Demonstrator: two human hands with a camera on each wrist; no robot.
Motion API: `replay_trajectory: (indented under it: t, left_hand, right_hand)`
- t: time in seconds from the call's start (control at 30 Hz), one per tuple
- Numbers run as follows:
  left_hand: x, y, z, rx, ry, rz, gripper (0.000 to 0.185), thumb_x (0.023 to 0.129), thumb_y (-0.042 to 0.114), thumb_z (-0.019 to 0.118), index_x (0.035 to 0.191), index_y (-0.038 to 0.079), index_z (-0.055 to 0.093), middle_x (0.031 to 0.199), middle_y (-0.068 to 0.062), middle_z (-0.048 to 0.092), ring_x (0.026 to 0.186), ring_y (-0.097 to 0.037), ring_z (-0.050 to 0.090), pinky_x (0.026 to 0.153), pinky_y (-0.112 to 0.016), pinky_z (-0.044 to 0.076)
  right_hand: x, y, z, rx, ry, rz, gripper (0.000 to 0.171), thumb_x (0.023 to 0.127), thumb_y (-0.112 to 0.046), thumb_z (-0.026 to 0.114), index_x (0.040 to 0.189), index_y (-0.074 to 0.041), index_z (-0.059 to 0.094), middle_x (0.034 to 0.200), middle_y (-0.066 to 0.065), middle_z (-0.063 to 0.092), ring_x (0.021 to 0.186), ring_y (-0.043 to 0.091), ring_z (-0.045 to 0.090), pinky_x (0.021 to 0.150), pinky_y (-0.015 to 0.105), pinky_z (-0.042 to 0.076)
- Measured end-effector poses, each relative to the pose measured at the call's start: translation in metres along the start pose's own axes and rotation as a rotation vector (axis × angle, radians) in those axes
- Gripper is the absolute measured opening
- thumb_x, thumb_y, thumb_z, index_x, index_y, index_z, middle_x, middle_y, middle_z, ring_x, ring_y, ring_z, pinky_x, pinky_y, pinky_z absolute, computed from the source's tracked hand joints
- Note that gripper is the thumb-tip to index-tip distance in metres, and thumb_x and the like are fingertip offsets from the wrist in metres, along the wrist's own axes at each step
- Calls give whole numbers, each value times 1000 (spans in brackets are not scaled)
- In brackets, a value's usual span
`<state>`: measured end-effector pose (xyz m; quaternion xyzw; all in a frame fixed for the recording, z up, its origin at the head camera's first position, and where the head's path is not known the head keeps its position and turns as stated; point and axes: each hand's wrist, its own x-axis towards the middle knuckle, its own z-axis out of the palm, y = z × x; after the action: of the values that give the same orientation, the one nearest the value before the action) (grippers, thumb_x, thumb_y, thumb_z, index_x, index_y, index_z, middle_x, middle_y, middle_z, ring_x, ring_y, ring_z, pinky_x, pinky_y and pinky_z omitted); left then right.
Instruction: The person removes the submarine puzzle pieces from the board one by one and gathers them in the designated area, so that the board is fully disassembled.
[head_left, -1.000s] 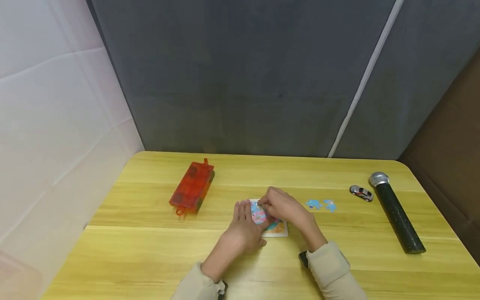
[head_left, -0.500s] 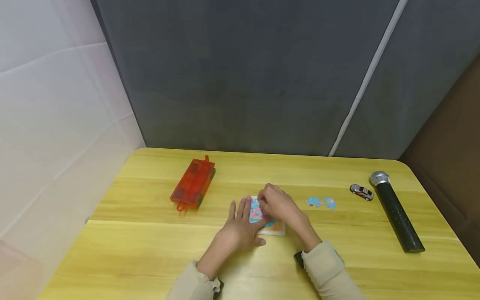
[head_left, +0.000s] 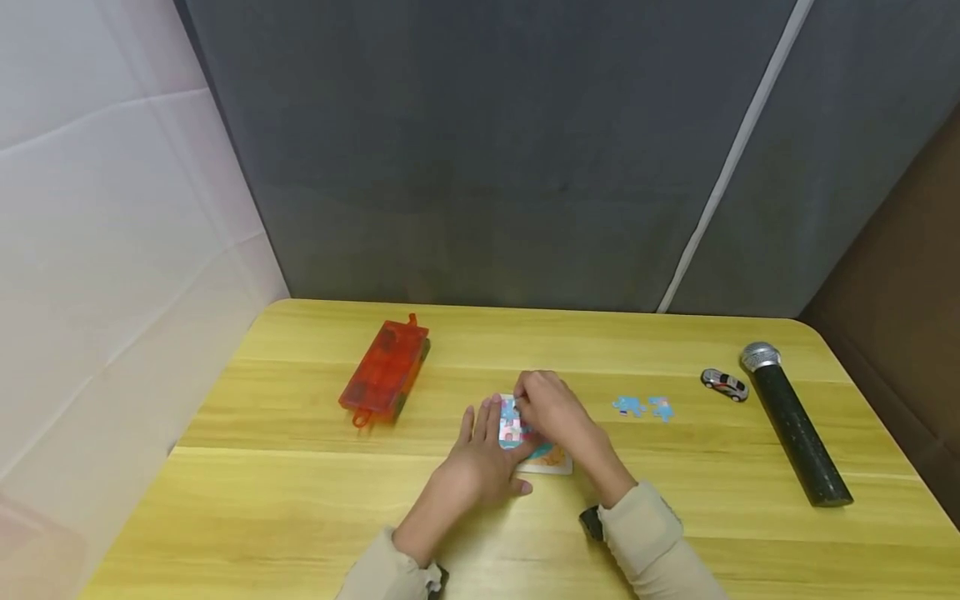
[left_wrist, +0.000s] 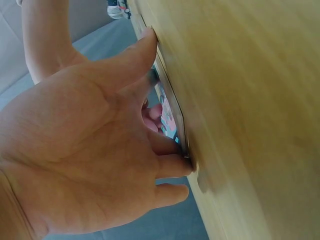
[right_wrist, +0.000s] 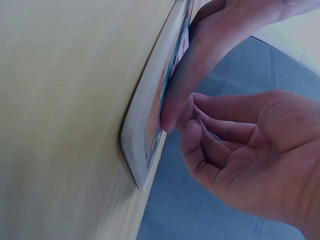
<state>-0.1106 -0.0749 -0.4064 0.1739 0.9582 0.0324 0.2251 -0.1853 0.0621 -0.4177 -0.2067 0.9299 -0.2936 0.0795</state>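
Head view shows both hands meeting at a small white-framed picture puzzle board (head_left: 553,462) lying flat mid-table on the yellow wooden table (head_left: 300,508). The left hand (head_left: 480,458) lies with straight fingers pressing the board's left edge, while the right hand (head_left: 555,410) has its fingers curled, pinching a small colourful puzzle piece (head_left: 512,427) over the board. Two loose blue puzzle pieces (head_left: 643,407) lie just right of the hands.

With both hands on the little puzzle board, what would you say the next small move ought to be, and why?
Probably press the piece under the right hand flat into the puzzle board, while the left hand steadies its edge. The right fingertips pinch something at the board's face, and two loose blue pieces wait on the table.
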Motion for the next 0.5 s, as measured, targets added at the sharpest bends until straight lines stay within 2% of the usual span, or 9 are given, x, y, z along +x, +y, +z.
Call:
replay_trajectory:
  t: [0.13,0.27,0.37,0.5]
  left_hand:
    - [5,-3,6,-9,8,4,70,107,55,65,171,42,39,181,-31,5,171,-43,0,138,-63,4]
    - [18,-12,22,-40,39,32,72,107,57,64,171,43,37,181,-32,3,171,-45,-3,137,-66,2]
    - [14,-9,17,-35,38,29,72,106,57,65,171,42,39,181,-32,5,171,-45,-1,137,-66,4]
    - [8,-5,11,-16,21,5,71,107,55,66,171,42,38,181,-31,6,171,-43,1,137,-64,6]
  right_hand:
    - [2,-1,3,-13,3,-3,6,101,7,71,106,6,74,93,12,71,77,17,64,70,30,61]
    - [4,-1,5,-32,-6,10,7,99,7,75,105,5,76,98,13,69,85,20,63,78,34,63]
    - [4,0,5,-6,-6,29,7,98,7,76,103,3,74,98,12,68,86,21,62,79,35,63]
    - [3,3,4,67,-7,49,10,98,11,73,102,2,70,94,11,66,76,17,65,71,28,58]
